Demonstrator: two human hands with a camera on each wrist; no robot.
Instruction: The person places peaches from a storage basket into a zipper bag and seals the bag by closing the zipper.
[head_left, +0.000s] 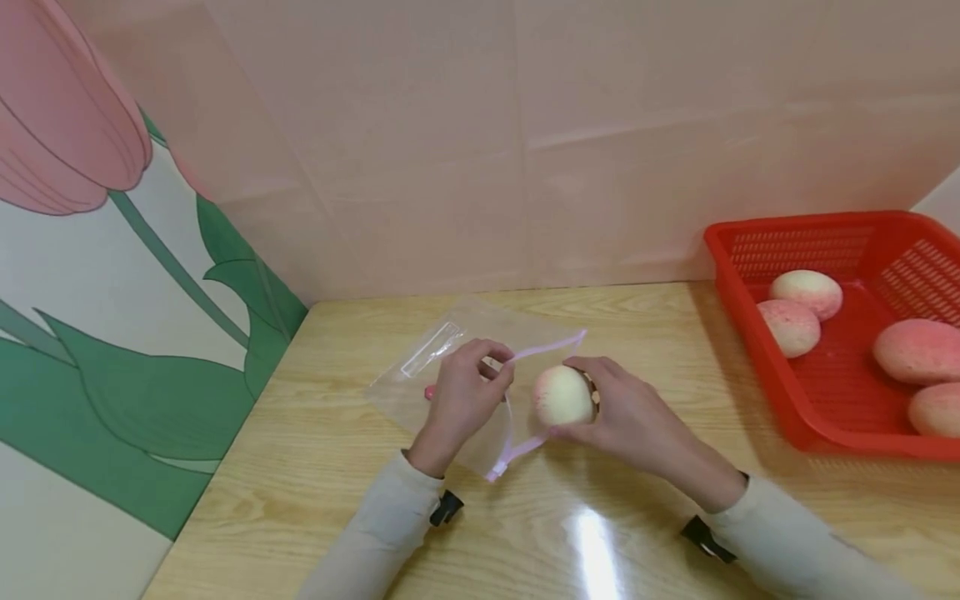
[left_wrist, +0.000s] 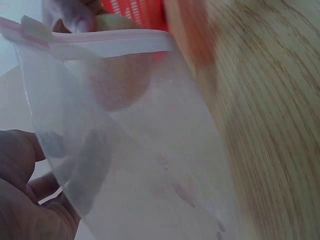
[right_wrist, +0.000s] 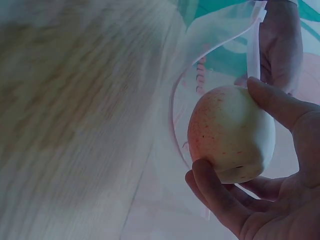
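I note the right hand [head_left: 637, 412] clamped round the peach [head_left: 563, 396], just right of the bag [head_left: 450, 367] mouth, whose rim the left hand [head_left: 465, 400] pinches open.

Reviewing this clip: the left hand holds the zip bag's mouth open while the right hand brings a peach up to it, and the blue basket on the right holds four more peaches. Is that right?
Not quite: the basket is red, not blue, as the head view shows. The rest holds: the left hand pinches the zip bag open at its mouth, the right hand holds a peach at it, and four more peaches lie in the basket.
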